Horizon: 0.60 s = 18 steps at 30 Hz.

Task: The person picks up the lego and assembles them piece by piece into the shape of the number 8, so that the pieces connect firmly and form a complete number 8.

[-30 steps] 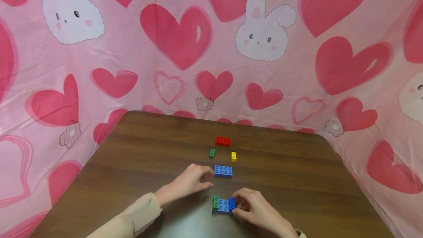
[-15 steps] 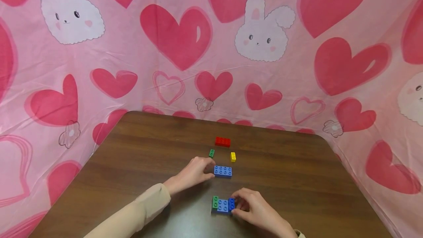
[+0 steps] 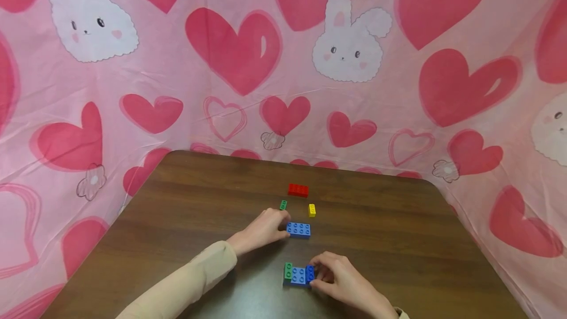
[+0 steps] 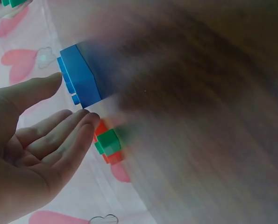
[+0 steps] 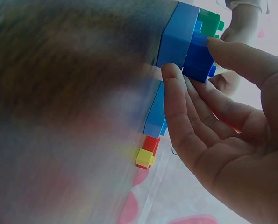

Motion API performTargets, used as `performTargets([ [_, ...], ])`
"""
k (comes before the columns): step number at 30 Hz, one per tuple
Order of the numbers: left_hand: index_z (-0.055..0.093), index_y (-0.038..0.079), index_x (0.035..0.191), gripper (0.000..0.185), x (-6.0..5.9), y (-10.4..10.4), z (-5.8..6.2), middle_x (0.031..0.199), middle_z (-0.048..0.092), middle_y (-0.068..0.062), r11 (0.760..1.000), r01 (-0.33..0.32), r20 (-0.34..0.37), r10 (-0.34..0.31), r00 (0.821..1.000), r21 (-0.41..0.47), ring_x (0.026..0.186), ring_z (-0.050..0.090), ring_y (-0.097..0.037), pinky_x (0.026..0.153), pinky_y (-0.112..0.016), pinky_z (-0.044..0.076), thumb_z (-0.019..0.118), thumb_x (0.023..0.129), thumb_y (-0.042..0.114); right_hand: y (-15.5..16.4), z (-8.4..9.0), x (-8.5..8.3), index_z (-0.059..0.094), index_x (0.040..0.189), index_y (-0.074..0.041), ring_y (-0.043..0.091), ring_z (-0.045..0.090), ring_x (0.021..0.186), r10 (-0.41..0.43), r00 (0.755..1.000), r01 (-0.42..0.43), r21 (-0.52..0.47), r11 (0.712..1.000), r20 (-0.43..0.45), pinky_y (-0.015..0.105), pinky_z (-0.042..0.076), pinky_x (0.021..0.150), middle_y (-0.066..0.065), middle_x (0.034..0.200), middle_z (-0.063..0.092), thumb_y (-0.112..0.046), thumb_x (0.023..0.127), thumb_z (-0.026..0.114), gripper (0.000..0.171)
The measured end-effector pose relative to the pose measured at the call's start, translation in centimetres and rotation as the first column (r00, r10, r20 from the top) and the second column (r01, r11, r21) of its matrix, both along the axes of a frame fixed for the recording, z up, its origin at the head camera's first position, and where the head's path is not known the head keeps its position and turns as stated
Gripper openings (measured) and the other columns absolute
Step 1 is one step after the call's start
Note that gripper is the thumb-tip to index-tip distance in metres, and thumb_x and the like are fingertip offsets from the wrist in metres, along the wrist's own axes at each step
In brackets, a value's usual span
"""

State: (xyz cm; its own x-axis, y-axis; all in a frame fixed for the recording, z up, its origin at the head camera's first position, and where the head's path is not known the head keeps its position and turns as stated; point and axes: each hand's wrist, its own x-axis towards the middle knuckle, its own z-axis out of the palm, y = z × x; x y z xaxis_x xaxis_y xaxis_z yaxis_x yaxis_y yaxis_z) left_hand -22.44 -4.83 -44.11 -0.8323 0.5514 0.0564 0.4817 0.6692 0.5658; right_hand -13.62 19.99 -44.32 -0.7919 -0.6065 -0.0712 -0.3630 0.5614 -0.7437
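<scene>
A blue eight-stud brick (image 3: 299,230) lies flat at the table's middle. My left hand (image 3: 276,225) reaches its left end, and in the left wrist view the left hand (image 4: 72,95) has thumb and relaxed fingers either side of the blue brick (image 4: 80,81) without closing on it. Nearer me, my right hand (image 3: 315,275) pinches a small brick assembly (image 3: 298,274) of a green, a light blue and a dark blue piece resting on the table. The right wrist view shows the thumb and index finger on that assembly (image 5: 188,39).
Beyond the blue brick lie a red brick (image 3: 298,190), a small green brick (image 3: 283,205) and a small yellow brick (image 3: 312,210). The brown wooden table (image 3: 199,196) is walled on three sides by a pink heart-and-bunny cloth (image 3: 248,63).
My left hand has slid forward and right until its fingers reach the blue brick's left end. The right hand and the assembly have stayed put.
</scene>
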Motion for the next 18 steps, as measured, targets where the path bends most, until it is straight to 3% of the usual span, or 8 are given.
performTargets([
  [8,0.070,0.009,0.113,0.032,-0.35,0.85,-0.37,0.105,0.075,-0.006,0.998,-0.028,-0.015,0.027,1.000,-0.057,0.089,0.070,-0.013,0.082,-0.027,0.059,0.079,0.085,0.020,-0.03,-0.05,-0.01,0.066,0.113,-0.007,-0.005,0.058,0.076,0.003,1.000,-0.003,-0.005,1.000,-0.028,0.017,0.054,0.066,0.005,0.101,0.068,-0.025,0.089,0.074,0.031],
  [18,0.070,0.009,0.110,0.029,-0.52,0.92,-0.61,0.098,0.075,-0.005,0.997,-0.028,-0.024,0.027,0.999,-0.066,0.083,0.069,-0.010,0.079,-0.023,0.059,0.079,0.085,0.022,-0.08,0.05,0.02,0.065,0.114,-0.006,-0.004,0.059,0.076,-0.003,1.000,0.003,-0.009,1.000,0.011,0.016,0.054,0.067,0.007,0.103,0.068,-0.024,0.089,0.073,0.031],
])
